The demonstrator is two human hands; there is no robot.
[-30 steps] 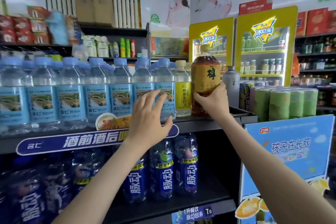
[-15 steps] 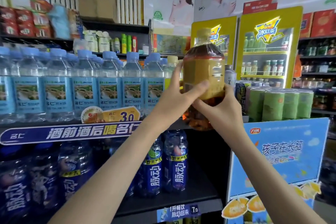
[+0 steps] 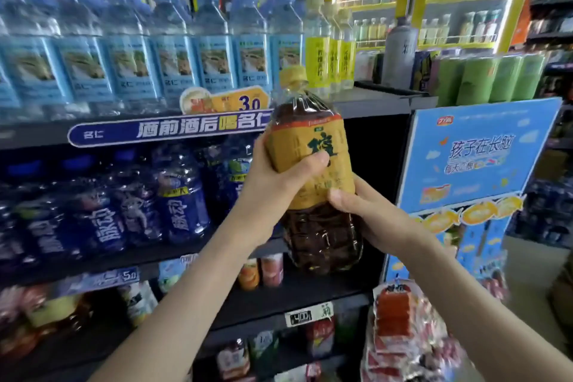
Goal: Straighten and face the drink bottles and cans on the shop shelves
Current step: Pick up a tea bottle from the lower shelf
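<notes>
Starting with the biggest thing, what fills the view?
— Dark shop shelves (image 3: 279, 301), several tiers. Against their right end stands a blue display board (image 3: 474, 149).
— And on the shelves?
— A long row of clear water bottles (image 3: 133, 49) with pale blue labels on the upper tier, and dark blue drink bottles (image 3: 179, 205) on the tier below. Right of the water stand a few yellow-labelled bottles (image 3: 319, 53), and further right a cluster of green cans (image 3: 490, 77).
— Where is the tea bottle?
— The big brown tea bottle (image 3: 313, 164) is off the shelf, held in the air before the shelves' right end. It is roughly upright with its top leaning slightly left, and its yellow label faces the camera.
— How do the hands hold it?
— The left hand (image 3: 273, 192) grips its left side, thumb across the label, fingers wrapped behind. The right hand (image 3: 366, 214) cups the lower right side, thumb on the label's bottom edge. Its other fingers are hidden behind the bottle.
— Anything smaller?
— Its yellow cap (image 3: 294, 73), and a price tag (image 3: 223, 101) reading 3.0 on the upper shelf edge.
</notes>
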